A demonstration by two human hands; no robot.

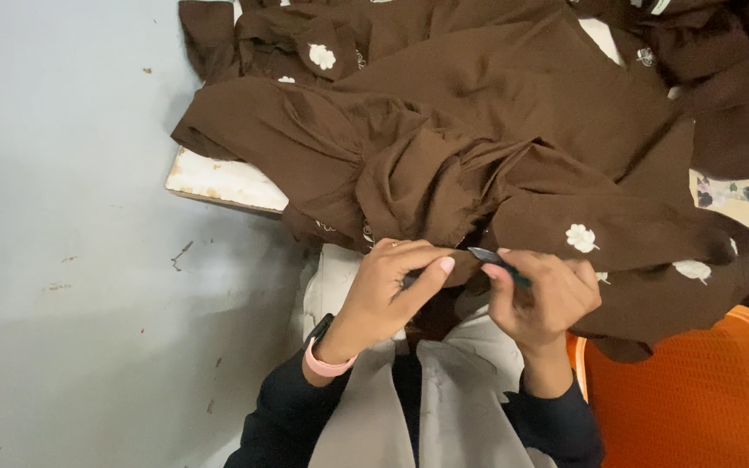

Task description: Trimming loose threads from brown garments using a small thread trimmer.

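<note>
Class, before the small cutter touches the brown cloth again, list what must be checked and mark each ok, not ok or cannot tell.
1. Left hand pinches the brown fabric beside the blade: ok.
2. Right hand grips the small cutter: ok.
3. Left thumb clear of the blade tip: cannot tell, they are very close.
4. Thread being cut is visible: cannot tell.
5. Spare fabric rests on the table: ok.

View: one head camera only, worn by the person.
Direction: it looks steeply down over the person's own chest and lap.
Nearness: close; the left hand (pixel 387 290) and the right hand (pixel 543 299) sit low in the centre.
Covered area: the near edge of the table (pixel 218 182), the grey floor (pixel 62 260) at left, an orange chair (pixel 695 399) at lower right.
Shared part: none, there is no second view.
</note>
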